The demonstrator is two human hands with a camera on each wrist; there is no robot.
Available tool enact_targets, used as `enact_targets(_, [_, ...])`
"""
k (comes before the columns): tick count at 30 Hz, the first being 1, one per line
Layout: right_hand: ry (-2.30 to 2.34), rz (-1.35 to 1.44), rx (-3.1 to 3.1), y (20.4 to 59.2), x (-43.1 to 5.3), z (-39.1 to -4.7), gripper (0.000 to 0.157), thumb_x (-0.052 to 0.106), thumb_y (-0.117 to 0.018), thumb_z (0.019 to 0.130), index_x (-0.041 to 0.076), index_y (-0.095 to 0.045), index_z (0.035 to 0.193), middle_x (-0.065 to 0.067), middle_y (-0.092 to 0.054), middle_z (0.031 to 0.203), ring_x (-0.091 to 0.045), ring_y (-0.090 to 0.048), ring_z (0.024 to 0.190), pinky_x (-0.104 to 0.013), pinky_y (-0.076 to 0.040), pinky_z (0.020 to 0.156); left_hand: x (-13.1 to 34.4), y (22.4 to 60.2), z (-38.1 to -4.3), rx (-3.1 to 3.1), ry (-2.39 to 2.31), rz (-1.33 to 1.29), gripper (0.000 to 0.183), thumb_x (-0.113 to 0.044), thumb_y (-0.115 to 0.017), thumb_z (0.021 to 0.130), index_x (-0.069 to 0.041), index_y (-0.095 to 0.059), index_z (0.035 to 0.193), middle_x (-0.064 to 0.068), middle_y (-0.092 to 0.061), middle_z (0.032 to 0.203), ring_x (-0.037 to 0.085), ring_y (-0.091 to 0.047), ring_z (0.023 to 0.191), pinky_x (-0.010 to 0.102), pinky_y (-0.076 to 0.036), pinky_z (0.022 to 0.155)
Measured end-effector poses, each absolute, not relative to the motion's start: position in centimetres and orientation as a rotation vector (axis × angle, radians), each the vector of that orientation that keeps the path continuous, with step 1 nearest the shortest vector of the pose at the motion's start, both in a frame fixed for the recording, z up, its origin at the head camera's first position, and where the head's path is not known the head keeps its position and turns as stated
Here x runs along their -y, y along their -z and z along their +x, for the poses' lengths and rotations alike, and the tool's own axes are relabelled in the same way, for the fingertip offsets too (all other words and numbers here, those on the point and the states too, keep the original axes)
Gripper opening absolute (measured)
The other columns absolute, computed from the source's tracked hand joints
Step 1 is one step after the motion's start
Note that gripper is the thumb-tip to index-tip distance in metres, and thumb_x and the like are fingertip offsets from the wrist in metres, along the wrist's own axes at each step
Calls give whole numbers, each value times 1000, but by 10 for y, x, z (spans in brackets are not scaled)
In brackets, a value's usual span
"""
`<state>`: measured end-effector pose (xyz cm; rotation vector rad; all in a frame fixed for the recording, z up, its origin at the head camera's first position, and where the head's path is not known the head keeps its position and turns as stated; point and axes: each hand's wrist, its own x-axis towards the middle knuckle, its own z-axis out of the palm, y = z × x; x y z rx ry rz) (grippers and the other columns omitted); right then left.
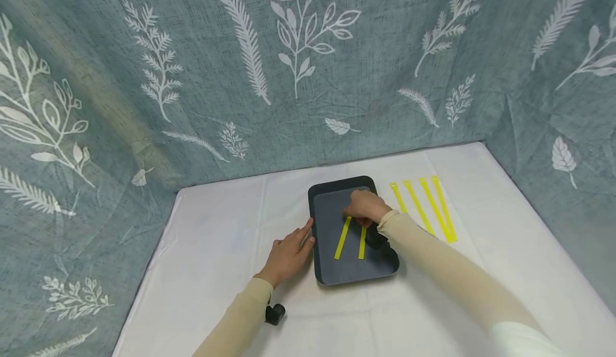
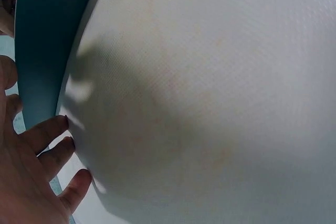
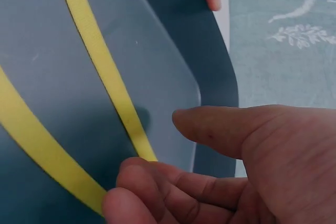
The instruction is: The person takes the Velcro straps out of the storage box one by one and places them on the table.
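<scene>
A dark grey rectangular tray [image 1: 323,263] lies on the white cloth. Inside it are two flat yellow straps, the left strap [image 1: 343,238] slanted and the right strap [image 1: 362,243] more upright. My right hand [image 1: 366,207] is over the tray, at the straps' far ends. In the right wrist view its fingers [image 3: 144,187] are bent at the end of one strap [image 3: 105,61], while the thumb stands apart from them. My left hand [image 1: 287,253] has its fingers spread along the tray's left side, fingertips at the rim; the left wrist view shows this hand [image 2: 26,166] beside the tray wall [image 2: 47,51].
Several more yellow straps [image 1: 435,207] with small slotted heads lie right of the tray, partly behind my right forearm. A green-grey curtain [image 1: 298,122] with white leaf prints rises behind the table [image 1: 216,239] and on both sides. Black wrist cameras [image 1: 275,314] sit under my wrists.
</scene>
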<state>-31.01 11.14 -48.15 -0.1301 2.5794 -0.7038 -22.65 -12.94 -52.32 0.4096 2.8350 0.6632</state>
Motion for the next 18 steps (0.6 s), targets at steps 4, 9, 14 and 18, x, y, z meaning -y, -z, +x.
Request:
enact_targets(4, [722, -130, -2548, 487, -104, -314, 37, 28, -68, 96, 1, -72, 70, -4, -59, 51, -13, -58, 42, -26, -50, 44, 129, 523, -226, -2838, -653, 403, 55, -42, -40, 109, -30, -28, 162, 6, -50, 156, 29, -43, 147, 61, -33, 112])
enact_targets(9, [788, -102, -2491, 489, -94, -316, 34, 27, -70, 95, -1, -75, 76, -3, -61, 55, -13, -59, 45, -27, -53, 47, 128, 522, -227, -2845, -651, 399, 55, -41, -41, 109, -29, -30, 161, 6, -50, 156, 30, -44, 146, 62, -33, 111])
enact_targets(14, [830, -84, -2465, 487, -84, -314, 32, 26, -69, 95, -2, -75, 82, -4, -64, 58, -13, -60, 46, -27, -54, 47, 128, 523, -228, -2844, -636, 395, 55, -42, -40, 109, -29, -29, 161, 7, -50, 156, 31, -46, 145, 63, -35, 110])
enact_targets(18, [898, -57, -2418, 486, -78, -313, 29, 26, -69, 95, -2, -73, 90, -5, -67, 62, -13, -61, 48, -26, -55, 48, 128, 524, -228, -2838, -634, 390, 55, -41, -40, 109, -29, -29, 161, 7, -50, 156, 31, -46, 145, 63, -35, 110])
